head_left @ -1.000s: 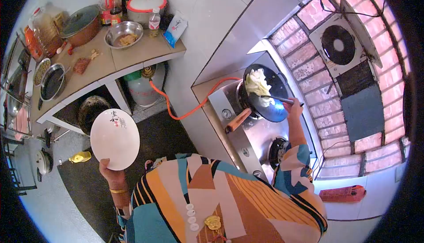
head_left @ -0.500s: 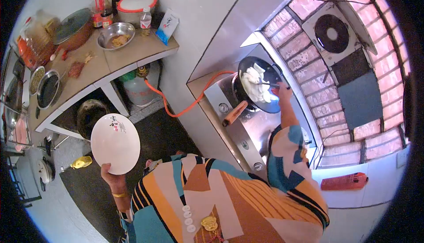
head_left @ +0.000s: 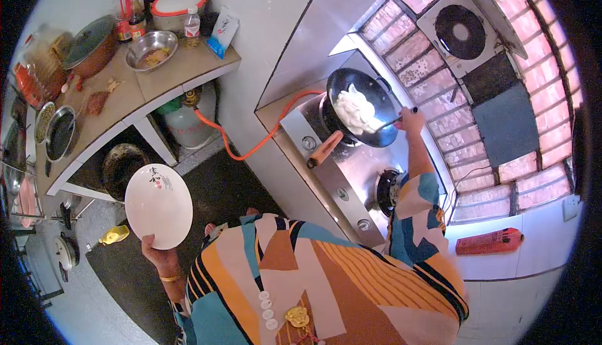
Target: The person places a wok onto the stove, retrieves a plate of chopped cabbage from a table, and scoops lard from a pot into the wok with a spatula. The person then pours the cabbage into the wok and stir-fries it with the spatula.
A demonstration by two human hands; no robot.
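My left hand (head_left: pixel 161 258) is closed on the near edge of a white oval plate (head_left: pixel 158 207) with dark lettering, held tilted over the dark floor mat. In my right hand (head_left: pixel 411 122) is the dark handle of a cooking utensil (head_left: pixel 397 120), which reaches into the wok; its working end cannot be made out. The black wok (head_left: pixel 387 135) sits on the far burner of the stove, its wooden handle (head_left: pixel 325 149) pointing toward me. Pale white pieces of food (head_left: pixel 357 112) are heaped in the wok.
An orange gas hose (head_left: pixel 276 133) runs from a gas cylinder (head_left: pixel 193 125) to the stove (head_left: pixel 342 185). A metal bowl (head_left: pixel 151 50), bottles and a lidded pot (head_left: pixel 179 3) stand on the left counter (head_left: pixel 135 91). A yellow bottle (head_left: pixel 115 235) lies on the floor.
My right hand has drawn back toward the wok's right rim with the utensil. The white food is gathered into a tighter heap. The plate stays in my left hand.
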